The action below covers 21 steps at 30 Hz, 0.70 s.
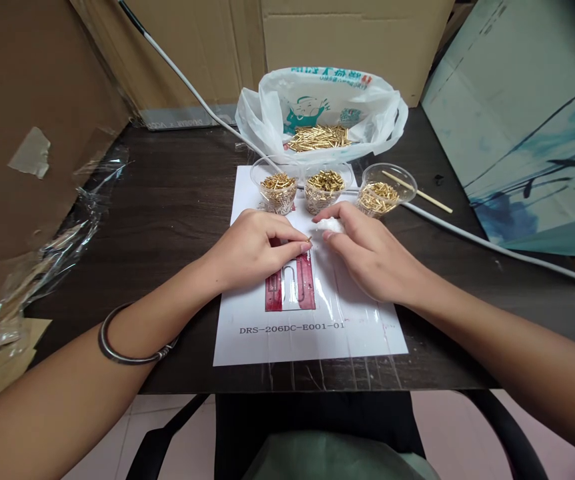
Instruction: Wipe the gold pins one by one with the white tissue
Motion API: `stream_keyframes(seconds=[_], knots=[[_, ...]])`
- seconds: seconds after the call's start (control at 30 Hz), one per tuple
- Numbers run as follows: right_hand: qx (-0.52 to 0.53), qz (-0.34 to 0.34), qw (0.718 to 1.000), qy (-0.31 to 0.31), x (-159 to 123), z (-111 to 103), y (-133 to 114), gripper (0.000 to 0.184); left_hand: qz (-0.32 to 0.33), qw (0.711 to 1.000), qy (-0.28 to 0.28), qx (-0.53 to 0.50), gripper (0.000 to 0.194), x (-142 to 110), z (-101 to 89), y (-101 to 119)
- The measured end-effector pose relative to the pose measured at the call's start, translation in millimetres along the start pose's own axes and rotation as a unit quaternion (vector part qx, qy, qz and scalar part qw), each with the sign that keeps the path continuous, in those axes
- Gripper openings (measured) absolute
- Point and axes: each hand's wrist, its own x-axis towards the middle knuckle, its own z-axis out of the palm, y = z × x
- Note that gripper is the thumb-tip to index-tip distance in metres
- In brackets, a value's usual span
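Note:
My left hand (262,248) is closed in a pinch on a small brass-coloured pin (308,239) above the printed sheet. Close on its right, my right hand (367,248) grips a white wad of tissue or cotton (331,225) between thumb and fingers. Under the hands lies a white sheet (247,347) marked DRS-206DC-E001-01, with a red and white printed picture (290,290) partly covered by my left hand. Just beyond are three clear plastic cups, a left one (277,193), a middle one (323,187) and a right one (380,197), all holding small brass pieces.
A white plastic bag (260,123) with many gold pins (320,137) stands open behind the cups. One wooden stick (435,200) leans out of the right cup. A white cable (507,247) crosses the dark table (177,193). Cardboard (187,53) walls the back and left.

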Motion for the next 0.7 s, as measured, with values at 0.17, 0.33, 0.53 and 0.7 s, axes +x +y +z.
stream_keyframes(seconds=[0.17, 0.33, 0.53, 0.7], knots=[[-0.05, 0.032, 0.998, 0.012, -1.2, 1.5, -3.9, 0.011, 0.007, 1.0, 0.001, 0.004, 0.015, 1.0, 0.5, -0.5], [-0.1, -0.005, 0.995, 0.026, 1.7, 6.0, 2.3, 0.023, 0.007, 1.0, 0.005, 0.001, 0.015, 1.0, 0.7, -1.2], [-0.068, -0.04, 0.997, -0.016, 4.8, 8.5, 3.6, 0.024, 0.006, 1.0, 0.005, -0.004, 0.017, 0.9, 2.3, -3.0], [-0.027, -0.066, 0.997, -0.008, 6.3, 9.8, 4.0, 0.022, 0.017, 1.0, -0.001, 0.011, 0.019, 2.4, 2.2, -2.0]])
